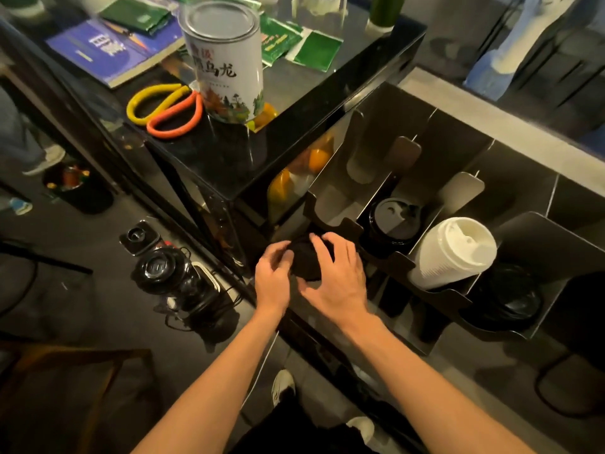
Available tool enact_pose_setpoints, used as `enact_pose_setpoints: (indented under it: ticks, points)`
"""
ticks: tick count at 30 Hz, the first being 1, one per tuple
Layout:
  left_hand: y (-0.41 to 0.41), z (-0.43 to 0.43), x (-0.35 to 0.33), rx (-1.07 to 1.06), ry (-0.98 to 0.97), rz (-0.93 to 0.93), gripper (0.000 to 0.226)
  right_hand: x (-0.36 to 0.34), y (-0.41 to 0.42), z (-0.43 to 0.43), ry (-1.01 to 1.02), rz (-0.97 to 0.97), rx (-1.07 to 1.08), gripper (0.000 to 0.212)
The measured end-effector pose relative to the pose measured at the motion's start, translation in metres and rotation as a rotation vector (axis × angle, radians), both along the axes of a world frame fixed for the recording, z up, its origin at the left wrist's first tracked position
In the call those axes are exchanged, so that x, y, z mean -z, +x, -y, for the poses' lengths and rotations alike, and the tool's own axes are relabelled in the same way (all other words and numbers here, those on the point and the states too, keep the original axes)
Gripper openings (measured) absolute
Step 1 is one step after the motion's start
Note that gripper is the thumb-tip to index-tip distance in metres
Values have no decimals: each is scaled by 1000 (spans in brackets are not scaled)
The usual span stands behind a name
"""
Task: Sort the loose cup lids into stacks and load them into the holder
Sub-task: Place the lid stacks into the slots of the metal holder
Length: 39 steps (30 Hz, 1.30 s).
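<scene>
Gripping the black lids at frame centre, you are clasping them between both hands: left hand on their left side, right hand over the top. The holder is offering an empty slot just above the lids, running toward the upper right; both hands are equally near.

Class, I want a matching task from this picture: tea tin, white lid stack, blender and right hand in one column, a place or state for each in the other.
Column 1: 1 tea tin; 2 white lid stack; 3 blender; 4 right hand.
Column 2: A on the floor; B gripping black lids; C in a holder slot; D on the black counter.
Pairs: 1-D, 2-C, 3-A, 4-B.
</scene>
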<state>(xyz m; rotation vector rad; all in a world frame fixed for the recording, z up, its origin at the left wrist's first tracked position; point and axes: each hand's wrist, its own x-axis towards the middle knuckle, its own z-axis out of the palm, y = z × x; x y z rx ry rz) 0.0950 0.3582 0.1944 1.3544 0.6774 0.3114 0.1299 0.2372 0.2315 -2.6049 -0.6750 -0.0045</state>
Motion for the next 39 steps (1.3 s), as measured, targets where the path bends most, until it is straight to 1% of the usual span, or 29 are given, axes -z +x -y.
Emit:
enact_pose_setpoints:
  ticks: [3, 5, 7, 10, 14, 18, 22, 27, 31, 35, 37, 39]
  points:
    - [6, 9, -38, 39, 147, 162, 23, -39, 2, 3, 94, 148, 32, 73]
    - [13, 13, -61, 61, 188, 250, 22, -67, 7, 7, 131, 221, 42, 71]
    - [23, 15, -80, 65, 220, 292, 22, -90, 17, 13, 160, 247, 57, 73]
    - [37, 18, -98, 67, 267, 293, 29, -113, 42, 20, 108, 229, 101, 75]
    - [48, 14, -108, 126, 385, 303, 39, -132, 69, 24, 112, 108, 73, 71]
    - [58, 6, -109, 187, 517, 284, 41, -139, 81, 17, -139, 112, 22, 68]
    - [64, 3, -100, 233, 654, 247, 41, -138, 93, 9, -285, 88, 34, 61]
    - [68, 1, -87, 314, 617, 250, 43, -132, 106, -5, -419, -28, -4, 56]
    - [71, -1, -80, 336, 546, 238, 49, -127, 116, -18, -509, -70, -63, 61]
    - [73, -2, -76, 355, 514, 217, 52, -125, 124, -32, -730, -134, -137, 52]
    - [73, -2, -74, 363, 515, 211, 51, -121, 126, -36, -768, -184, -120, 51]
    - [74, -2, -71, 364, 525, 210, 51, -117, 126, -38, -810, -182, -128, 47]
